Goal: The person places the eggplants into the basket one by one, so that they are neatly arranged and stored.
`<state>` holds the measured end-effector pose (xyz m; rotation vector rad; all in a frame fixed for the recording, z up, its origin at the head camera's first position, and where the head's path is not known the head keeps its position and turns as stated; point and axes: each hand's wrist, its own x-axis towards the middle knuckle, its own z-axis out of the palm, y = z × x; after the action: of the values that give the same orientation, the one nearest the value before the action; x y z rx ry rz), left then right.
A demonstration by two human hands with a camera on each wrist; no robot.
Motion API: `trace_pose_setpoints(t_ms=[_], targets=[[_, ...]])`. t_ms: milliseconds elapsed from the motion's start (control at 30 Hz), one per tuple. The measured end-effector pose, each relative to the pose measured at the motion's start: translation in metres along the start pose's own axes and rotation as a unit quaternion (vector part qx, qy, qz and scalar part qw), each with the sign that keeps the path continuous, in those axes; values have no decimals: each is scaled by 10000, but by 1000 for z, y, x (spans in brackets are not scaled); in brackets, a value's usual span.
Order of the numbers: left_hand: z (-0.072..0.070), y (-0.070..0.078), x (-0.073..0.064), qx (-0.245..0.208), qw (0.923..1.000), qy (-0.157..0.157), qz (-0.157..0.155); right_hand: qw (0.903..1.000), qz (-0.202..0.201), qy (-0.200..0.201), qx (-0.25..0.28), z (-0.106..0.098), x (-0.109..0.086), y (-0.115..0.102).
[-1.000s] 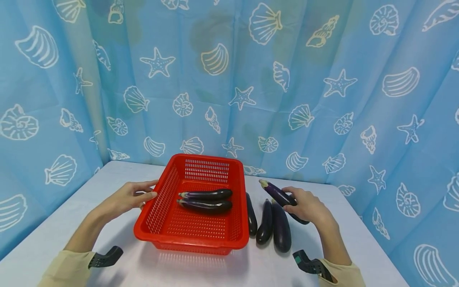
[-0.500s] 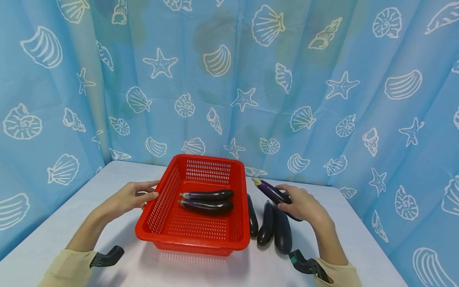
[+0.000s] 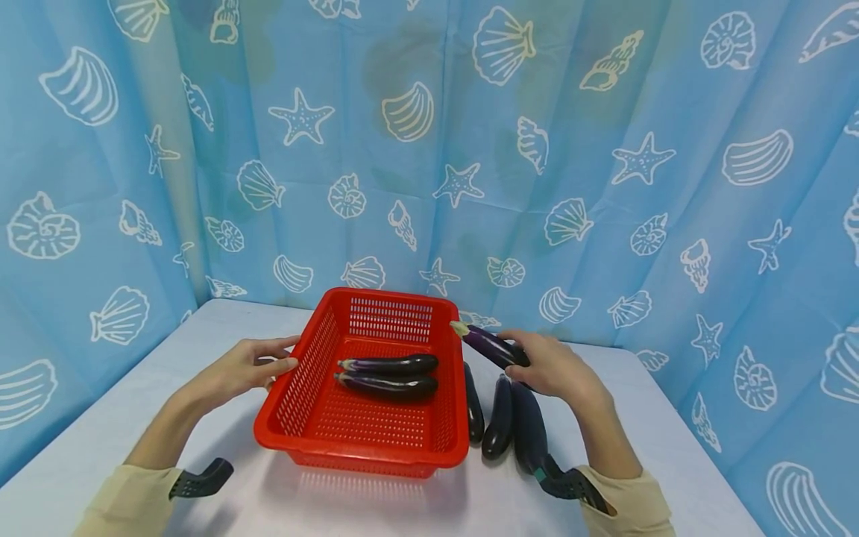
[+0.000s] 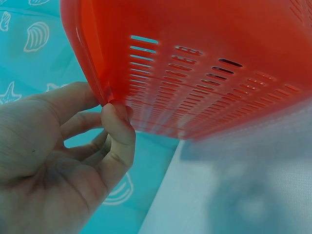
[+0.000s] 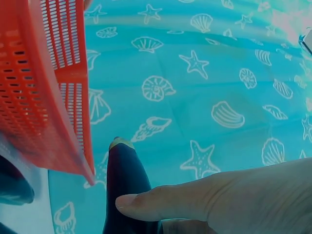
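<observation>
A red plastic basket point(image 3: 362, 453) stands on the table with two eggplants point(image 3: 396, 386) lying side by side inside. At its left side, my left hand point(image 3: 231, 373) pinches the rim between thumb and fingers, seen closely in the left wrist view. My right hand point(image 3: 557, 365) grips another eggplant point(image 3: 485, 344) around its dark body, above the table. That eggplant's pale stem end points up and left, at the basket's right rim. In the right wrist view, the thumb point(image 5: 161, 202) lies across the eggplant; its lower end is hidden.
Three more eggplants point(image 3: 498, 421) lie on the white table point(image 3: 356, 511) right of the basket, the nearest one close to its wall. A blue curtain point(image 3: 429, 149) with white shell prints hangs behind the table and along both sides.
My right hand has carried the eggplant left and slightly up, from above the loose eggplants to the basket's right rim. My left hand stays on the basket.
</observation>
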<state>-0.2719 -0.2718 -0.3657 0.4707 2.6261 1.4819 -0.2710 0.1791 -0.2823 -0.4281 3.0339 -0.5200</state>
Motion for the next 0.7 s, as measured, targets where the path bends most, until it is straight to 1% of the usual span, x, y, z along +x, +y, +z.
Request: trace_pose_setpoints(t_ms=[167, 333, 467, 600, 700], targets=[[0, 0, 0, -1, 10000, 24, -28, 9999, -97, -125, 57, -4, 3, -11], [0, 0, 0, 4, 10000, 33, -24, 9995, -228, -199, -18, -8, 8, -21], [0, 1, 0, 17, 10000, 40, -23, 9990, -307, -317, -42, -11, 15, -25], [0, 2, 0, 24, 10000, 36, -30, 9984, -317, -470, 79, -12, 22, -28], [0, 2, 0, 41, 10000, 48, -45, 9983, -327, -476, 70, -11, 27, -31]])
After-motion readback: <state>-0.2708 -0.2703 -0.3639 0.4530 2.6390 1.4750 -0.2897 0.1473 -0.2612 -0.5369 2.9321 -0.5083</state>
